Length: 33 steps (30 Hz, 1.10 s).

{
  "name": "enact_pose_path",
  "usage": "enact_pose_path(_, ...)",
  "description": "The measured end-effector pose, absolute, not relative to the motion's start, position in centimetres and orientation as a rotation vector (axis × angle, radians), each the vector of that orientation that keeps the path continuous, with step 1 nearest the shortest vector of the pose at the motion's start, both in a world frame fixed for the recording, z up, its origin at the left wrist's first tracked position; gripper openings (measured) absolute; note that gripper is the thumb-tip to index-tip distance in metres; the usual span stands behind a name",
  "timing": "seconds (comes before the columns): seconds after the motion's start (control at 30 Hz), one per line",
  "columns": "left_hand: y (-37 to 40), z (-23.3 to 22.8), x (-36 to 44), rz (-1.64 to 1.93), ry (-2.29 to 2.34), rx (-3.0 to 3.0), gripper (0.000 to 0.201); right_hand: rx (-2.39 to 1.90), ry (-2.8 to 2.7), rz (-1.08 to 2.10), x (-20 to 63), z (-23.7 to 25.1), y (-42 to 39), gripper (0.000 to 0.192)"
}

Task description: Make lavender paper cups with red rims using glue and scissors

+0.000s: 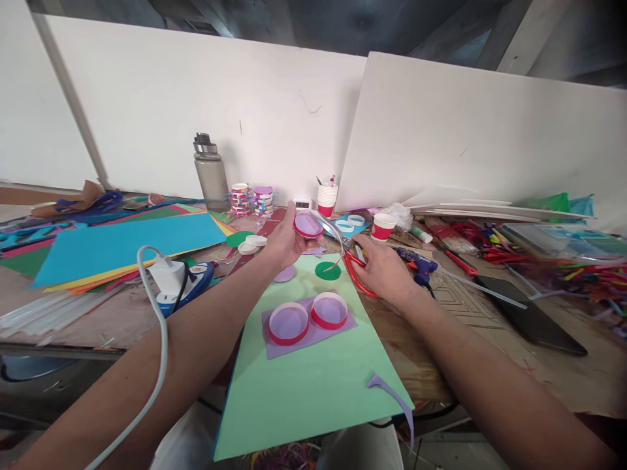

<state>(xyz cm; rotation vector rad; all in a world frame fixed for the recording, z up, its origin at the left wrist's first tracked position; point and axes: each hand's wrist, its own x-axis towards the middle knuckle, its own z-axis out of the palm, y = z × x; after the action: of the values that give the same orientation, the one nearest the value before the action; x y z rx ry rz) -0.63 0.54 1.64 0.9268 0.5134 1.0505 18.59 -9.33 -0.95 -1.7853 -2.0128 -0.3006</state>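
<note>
My left hand [290,243] is closed around a paper cup ring [308,224] with a purple paper disc and a red rim, holding it up over the far end of a light green sheet [304,391]. In my right hand [379,269] are scissors [360,275] with red handles; their blades reach to the ring's right edge, beside a thin curled strip of paper. Nearer me, two red-and-white cup rings [289,324] stand on a purple paper piece [313,336]. A green paper disc [328,270] lies below the blades.
Coloured sheets [127,245] and a blue power strip [193,287] with a white cable lie at left. A bottle [210,176] and paper cups [327,198] stand along the back. At right are a glue gun [416,261] and a black tablet-like slab [531,316].
</note>
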Motion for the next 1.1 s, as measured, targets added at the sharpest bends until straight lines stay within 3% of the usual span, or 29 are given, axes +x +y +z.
enact_pose_path(0.3,0.6,2.2,-1.0,1.068,0.498,0.901,0.071,-1.873,-2.007,-0.345,18.1,-0.4,-9.6,0.04)
enact_pose_path(0.73,0.1,1.6,-0.6,1.028,0.52,1.012,0.062,-1.682,-2.031,-0.301,19.1,-1.7,-8.9,0.048)
enact_pose_path(1.1,-0.1,1.8,-0.5,1.036,0.538,1.028,0.062,-1.855,-2.027,-0.236,17.9,0.1,-9.9,0.043)
